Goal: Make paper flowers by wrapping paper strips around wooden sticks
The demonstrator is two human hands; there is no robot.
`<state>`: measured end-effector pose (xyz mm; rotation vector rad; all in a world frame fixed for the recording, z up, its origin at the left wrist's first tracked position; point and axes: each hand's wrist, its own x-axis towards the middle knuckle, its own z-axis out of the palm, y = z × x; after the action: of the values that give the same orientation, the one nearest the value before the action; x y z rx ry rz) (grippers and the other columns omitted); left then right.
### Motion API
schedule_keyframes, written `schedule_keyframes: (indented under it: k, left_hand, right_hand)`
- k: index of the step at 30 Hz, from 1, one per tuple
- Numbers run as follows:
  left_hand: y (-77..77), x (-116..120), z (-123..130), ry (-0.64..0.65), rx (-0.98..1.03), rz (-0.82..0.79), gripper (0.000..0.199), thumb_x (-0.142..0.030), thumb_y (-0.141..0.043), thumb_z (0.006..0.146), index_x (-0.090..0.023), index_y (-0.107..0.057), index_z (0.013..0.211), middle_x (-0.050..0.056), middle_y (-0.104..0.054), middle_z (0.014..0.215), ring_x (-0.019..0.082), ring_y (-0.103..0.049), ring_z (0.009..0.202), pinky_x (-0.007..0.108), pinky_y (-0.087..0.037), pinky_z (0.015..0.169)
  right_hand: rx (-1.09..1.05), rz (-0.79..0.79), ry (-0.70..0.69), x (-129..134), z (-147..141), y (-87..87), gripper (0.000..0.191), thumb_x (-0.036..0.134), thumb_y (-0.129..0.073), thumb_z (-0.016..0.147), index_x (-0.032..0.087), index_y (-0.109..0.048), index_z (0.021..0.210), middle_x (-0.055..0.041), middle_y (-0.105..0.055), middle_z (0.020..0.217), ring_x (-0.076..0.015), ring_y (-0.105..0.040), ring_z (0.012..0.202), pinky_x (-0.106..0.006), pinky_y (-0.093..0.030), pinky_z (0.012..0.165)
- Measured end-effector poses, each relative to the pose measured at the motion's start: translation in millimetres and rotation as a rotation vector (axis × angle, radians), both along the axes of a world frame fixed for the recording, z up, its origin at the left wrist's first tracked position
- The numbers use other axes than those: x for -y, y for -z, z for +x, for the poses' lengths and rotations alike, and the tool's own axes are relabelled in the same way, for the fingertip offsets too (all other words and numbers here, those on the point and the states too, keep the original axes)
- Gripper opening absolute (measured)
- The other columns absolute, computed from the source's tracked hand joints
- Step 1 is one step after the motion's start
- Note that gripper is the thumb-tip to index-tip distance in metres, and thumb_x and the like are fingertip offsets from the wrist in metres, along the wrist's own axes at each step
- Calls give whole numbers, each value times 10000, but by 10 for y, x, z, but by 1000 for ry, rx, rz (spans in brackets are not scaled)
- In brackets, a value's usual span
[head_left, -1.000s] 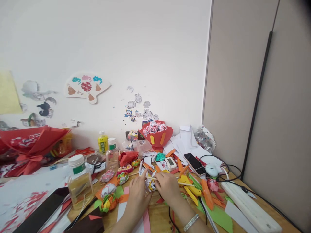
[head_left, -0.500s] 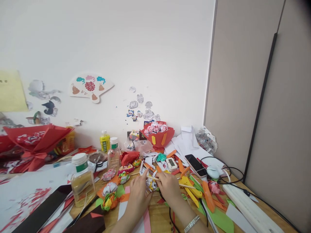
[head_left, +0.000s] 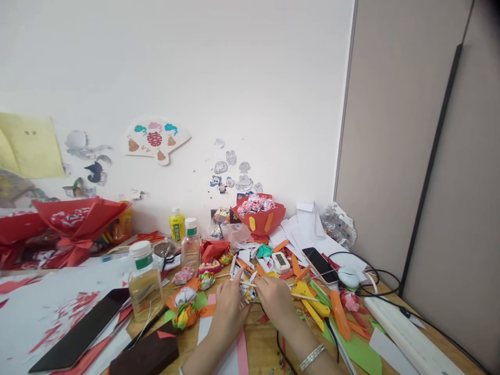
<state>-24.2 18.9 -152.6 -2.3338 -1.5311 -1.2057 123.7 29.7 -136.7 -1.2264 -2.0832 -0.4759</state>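
Note:
Between my two hands is a crumpled paper flower (head_left: 248, 292) in white, yellow and dark blue. My left hand (head_left: 230, 304) holds its left side, thumb and fingers closed round it. A thin wooden stick (head_left: 247, 283) crosses the top of the flower, and my right hand (head_left: 273, 297) pinches it from the right, fingers bent. A silver bracelet (head_left: 312, 357) circles my right wrist. Several finished-looking paper flowers lie to the left, among them an orange and green one (head_left: 185, 315) and a white one (head_left: 185, 297).
Clear bottles (head_left: 145, 281) stand at the left. A red bouquet (head_left: 259, 219) stands by the wall. To the right lie a phone (head_left: 320, 264), a white timer (head_left: 281, 263), a yellow tool (head_left: 312, 299), cables and a white power strip (head_left: 406, 333).
The whole view has shifted, so the scene sits slightly farther right. Both hands stay on the flower and stick, with hardly any change in their grip.

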Motion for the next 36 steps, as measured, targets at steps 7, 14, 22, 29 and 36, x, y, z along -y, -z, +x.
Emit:
schedule_keyframes:
  k: [7,14,22,29,36]
  left_hand:
    - [15,-20,1,-33,33,-36,738,-134,-489,670,-193,-244,1364,99,-604,1036,267,-538,942,404,-391,818]
    - [-32,-25,2,-83,16,-138,648,-147,-473,672,-181,-350,1308,94,-610,1049,258,-533,963,397,-349,858]
    - [-30,-72,-42,-197,56,-276,623,-228,-498,684,-137,-371,1287,105,-644,1002,263,-553,984,369,-365,837]
    - [-93,-27,-41,-199,9,-386,488,-309,-509,704,-153,-519,1166,108,-647,1039,278,-537,1009,381,-364,842]
    - [-104,-13,-39,-183,27,-391,476,-325,-502,718,-144,-523,1157,110,-656,979,282,-542,982,391,-366,833]
  right_hand:
    - [9,-115,-14,10,-23,-5,197,97,-486,801,214,-639,845,-6,-663,716,-146,-600,639,-234,-358,536]
    - [-104,-152,56,-27,-6,33,270,128,-505,791,210,-584,1035,-38,-668,872,-186,-617,761,-254,-409,618]
    - [-160,-216,258,-181,87,155,234,94,-538,748,157,-586,968,-93,-635,882,-229,-602,843,-280,-427,682]
    - [-171,-430,236,-182,93,200,245,88,-486,765,151,-595,976,-93,-613,955,-215,-551,959,-265,-389,792]
    - [-110,-432,209,-149,71,229,228,118,-425,798,179,-634,864,-79,-607,909,-205,-566,885,-254,-386,726]
